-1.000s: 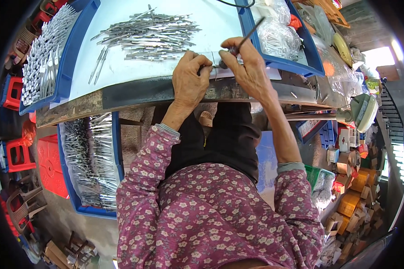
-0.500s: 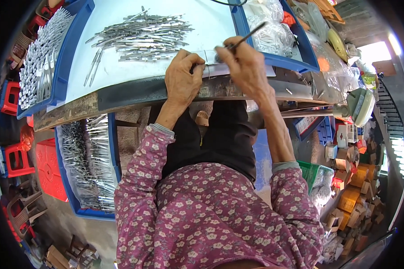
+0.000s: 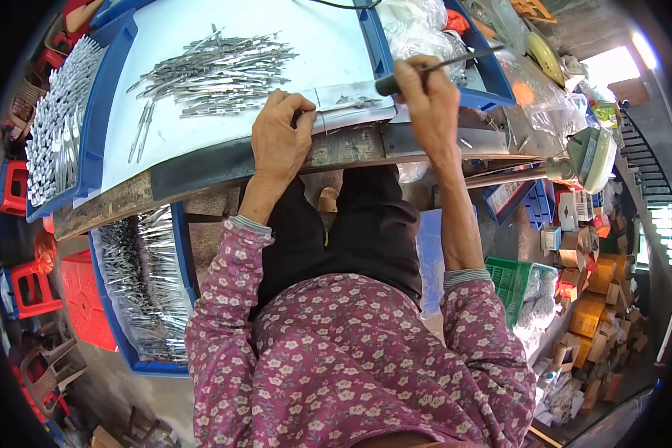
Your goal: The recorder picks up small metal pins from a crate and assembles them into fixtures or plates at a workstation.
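My left hand (image 3: 280, 140) rests at the front edge of the bench, its fingers pinched round something small and dark that I cannot make out. Beside it lies a thin pale metal plate (image 3: 355, 113) with dark bits on it. My right hand (image 3: 433, 112) is raised to the right of the plate and grips a tool with a black handle (image 3: 387, 85). Its long narrow dark shaft points to the upper right. Behind my left hand is a pile of slim silver metal pieces (image 3: 224, 71), with a few similar pieces (image 3: 141, 133) apart on the left.
A blue tray (image 3: 92, 160) packed with pale rods stands at the left. Another blue tray (image 3: 493, 93) at the right holds plastic bags. Below the bench is a blue tray (image 3: 185, 261) of metal pieces. A green lamp-like device (image 3: 590, 158) juts out by the bench's right end.
My right hand has moved away from my left, to the right, and the tool has swung to a flatter angle. The plate between my hands shows more. My left hand keeps its pinch.
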A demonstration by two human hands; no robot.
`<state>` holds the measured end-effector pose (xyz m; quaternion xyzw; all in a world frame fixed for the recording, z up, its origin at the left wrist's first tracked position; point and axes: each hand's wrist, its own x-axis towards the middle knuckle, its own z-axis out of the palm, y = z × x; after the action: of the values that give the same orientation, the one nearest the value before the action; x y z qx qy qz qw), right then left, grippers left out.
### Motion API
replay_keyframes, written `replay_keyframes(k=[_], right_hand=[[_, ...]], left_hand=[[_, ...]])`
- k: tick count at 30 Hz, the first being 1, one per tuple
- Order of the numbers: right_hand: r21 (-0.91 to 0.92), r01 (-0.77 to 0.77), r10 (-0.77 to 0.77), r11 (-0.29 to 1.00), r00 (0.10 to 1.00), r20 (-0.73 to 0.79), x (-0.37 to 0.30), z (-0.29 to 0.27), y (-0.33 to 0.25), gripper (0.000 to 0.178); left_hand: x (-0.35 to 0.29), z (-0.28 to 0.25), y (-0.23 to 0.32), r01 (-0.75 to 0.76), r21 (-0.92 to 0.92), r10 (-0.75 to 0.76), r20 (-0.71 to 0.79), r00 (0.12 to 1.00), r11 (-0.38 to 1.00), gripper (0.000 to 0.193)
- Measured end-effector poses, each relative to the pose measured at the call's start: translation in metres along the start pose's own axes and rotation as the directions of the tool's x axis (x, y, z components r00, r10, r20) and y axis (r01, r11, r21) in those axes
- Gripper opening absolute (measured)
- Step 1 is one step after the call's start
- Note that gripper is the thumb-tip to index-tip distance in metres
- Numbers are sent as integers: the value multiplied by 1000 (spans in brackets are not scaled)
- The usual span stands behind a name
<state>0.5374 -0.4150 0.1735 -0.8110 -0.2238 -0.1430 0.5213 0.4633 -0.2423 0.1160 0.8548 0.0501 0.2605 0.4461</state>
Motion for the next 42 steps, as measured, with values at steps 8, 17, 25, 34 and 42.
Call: replay_keyframes(k=[8,17,25,34,42], right_hand=[[-33,-75,72,997,995,-75,6,-40,33,24],[-424,153,-138,892,988,66,31,-58,46,13],[-618,218,-126,755,974,189,64,-28,80,17],[-782,137,-16,608,987,160,82,-8,94,17],[-798,106,62,593,982,177,82,-3,94,19]], left_hand=[[16,17,17,-340,248,325,99,940,907,9],[13,9,15,-359,197,346,95,933,912,6],[2,-49,3,-110,106,113,-16,994,988,4],[-18,-131,-58,25,360,57,-216,975,933,7],[-18,-172,-110,304,506,-79,-418,905,807,13]])
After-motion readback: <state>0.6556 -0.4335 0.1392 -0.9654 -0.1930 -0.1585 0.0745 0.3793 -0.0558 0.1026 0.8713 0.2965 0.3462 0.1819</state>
